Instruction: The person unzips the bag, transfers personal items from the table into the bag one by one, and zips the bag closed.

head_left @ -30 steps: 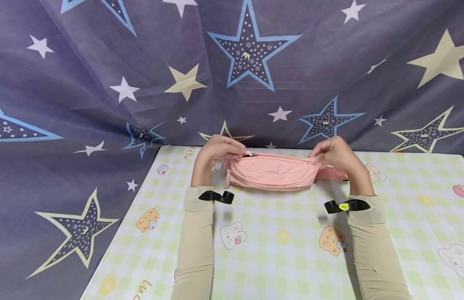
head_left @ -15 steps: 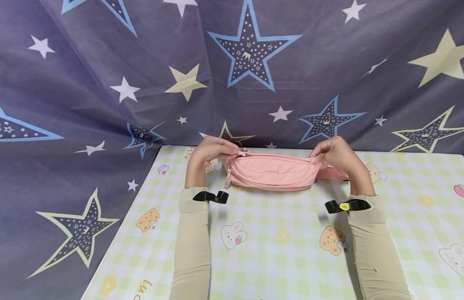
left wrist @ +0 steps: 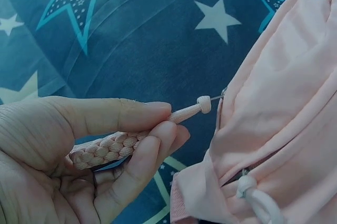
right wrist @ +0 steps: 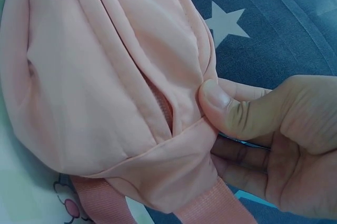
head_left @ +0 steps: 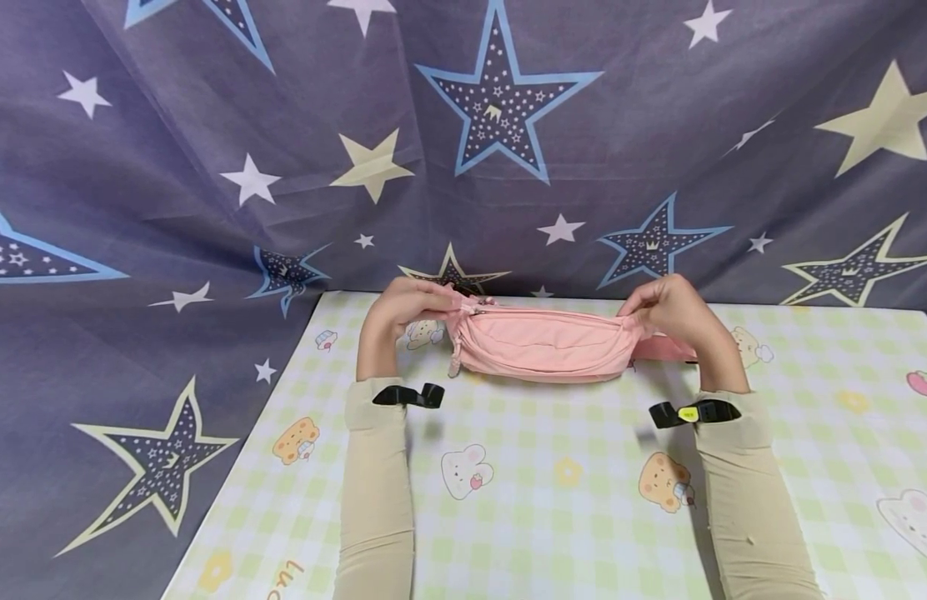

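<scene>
A pink waist bag (head_left: 546, 342) sits at the far side of the table, its top zipper running left to right. At its left end my left hand (head_left: 407, 307) pinches a braided cord zipper pull (left wrist: 110, 148) between thumb and fingers; the cord stretches taut to the slider at the bag's edge. A second cord pull (left wrist: 258, 200) hangs from a lower zipper. My right hand (head_left: 662, 307) grips the bag's right upper corner, thumb on the near face and fingers behind, as the right wrist view shows. Below that corner, a pink webbing strap (right wrist: 216, 208) comes out.
The table (head_left: 538, 533) has a green checked cover with printed animals. Right behind the bag hangs a dark star-patterned curtain (head_left: 463, 208), which also runs along the left side. Black bands (head_left: 408, 396) circle both sleeved wrists.
My left hand has moved left along the top of the bag, drawing the zipper pull toward the left end. The right hand has kept its grip in place.
</scene>
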Action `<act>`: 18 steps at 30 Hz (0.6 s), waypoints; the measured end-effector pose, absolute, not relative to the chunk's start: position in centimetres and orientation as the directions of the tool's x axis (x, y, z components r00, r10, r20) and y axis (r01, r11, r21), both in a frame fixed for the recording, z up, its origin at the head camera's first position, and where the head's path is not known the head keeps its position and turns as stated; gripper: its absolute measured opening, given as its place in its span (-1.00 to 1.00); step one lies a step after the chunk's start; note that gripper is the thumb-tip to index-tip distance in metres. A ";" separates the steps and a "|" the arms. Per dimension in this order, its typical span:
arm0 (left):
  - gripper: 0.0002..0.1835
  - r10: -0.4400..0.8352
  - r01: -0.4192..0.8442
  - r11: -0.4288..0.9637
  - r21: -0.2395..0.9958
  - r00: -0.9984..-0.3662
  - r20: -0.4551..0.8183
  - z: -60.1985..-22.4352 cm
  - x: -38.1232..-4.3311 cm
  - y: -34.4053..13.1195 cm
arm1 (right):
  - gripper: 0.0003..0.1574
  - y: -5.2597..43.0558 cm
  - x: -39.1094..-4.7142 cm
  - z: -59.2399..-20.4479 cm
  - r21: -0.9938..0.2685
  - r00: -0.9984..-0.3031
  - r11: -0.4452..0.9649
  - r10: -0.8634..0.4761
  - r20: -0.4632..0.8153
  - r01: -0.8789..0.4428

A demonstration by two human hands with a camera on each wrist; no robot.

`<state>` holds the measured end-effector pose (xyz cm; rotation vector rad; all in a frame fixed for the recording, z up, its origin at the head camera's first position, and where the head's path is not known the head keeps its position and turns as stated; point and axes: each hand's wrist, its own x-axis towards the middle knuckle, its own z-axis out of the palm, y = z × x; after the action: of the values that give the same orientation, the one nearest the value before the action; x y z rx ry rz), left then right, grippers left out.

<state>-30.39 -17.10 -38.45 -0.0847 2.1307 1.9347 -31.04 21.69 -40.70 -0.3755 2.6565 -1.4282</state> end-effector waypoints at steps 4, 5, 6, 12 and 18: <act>-0.67 0.124 -0.229 0.114 0.967 -0.962 -0.242 -38.7 -30.5 -17.5 | -0.89 21.7 -31.0 -40.7 -0.832 -0.964 0.529 -0.263 0.026 -0.167; -0.68 0.119 -0.232 0.113 0.966 -0.962 -0.244 -38.8 -30.5 -17.5 | -0.90 21.8 -30.9 -40.7 -0.833 -0.964 0.527 -0.265 0.025 -0.166; -0.69 0.121 -0.232 0.111 0.966 -0.962 -0.245 -38.9 -30.5 -17.6 | -0.91 21.8 -30.9 -40.7 -0.833 -0.962 0.527 -0.271 0.023 -0.168; -0.71 0.114 -0.231 0.104 0.967 -0.964 -0.242 -39.1 -30.5 -18.1 | -0.92 22.0 -30.9 -40.7 -0.823 -0.953 0.536 -0.302 0.020 -0.187; -0.67 0.116 -0.227 0.096 0.969 -0.964 -0.238 -39.2 -30.5 -18.6 | -0.93 22.0 -31.1 -40.9 -0.844 -0.957 0.510 -0.289 0.015 -0.168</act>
<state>-30.50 -18.57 -39.23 -0.1107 2.1209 1.9523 -31.10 22.00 -40.86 -0.3981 2.6167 -1.4416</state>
